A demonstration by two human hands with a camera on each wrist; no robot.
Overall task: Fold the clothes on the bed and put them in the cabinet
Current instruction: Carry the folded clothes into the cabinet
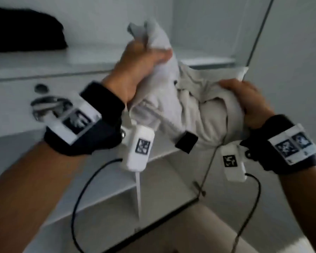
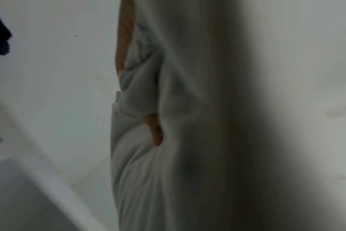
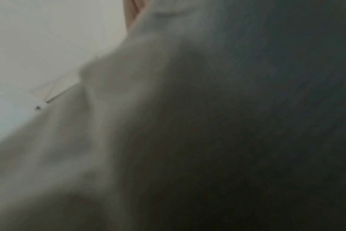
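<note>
Both hands grip now: my left hand [image 1: 140, 64] clutches the bundled white cotton garment [image 1: 193, 106] at centre frame, my right hand [image 1: 248, 103] clamps its right end, before the white cabinet shelf [image 1: 62, 59]. Folded black clothing [image 1: 24, 30] sits upper left. Left wrist view: fingers [image 2: 155, 131] buried in pale folds. Right wrist view: blurred cloth [image 3: 128, 125] fills everything.

My left hand [image 1: 140, 64] is raised toward eleven o'clock, its fingers curled tight into a bunched grip, thumb lying across the top. My right hand [image 1: 248, 103] sits lower, toward two o'clock, its fingers clamped over from above. Both forearms reach forward, wrists strapped.
</note>
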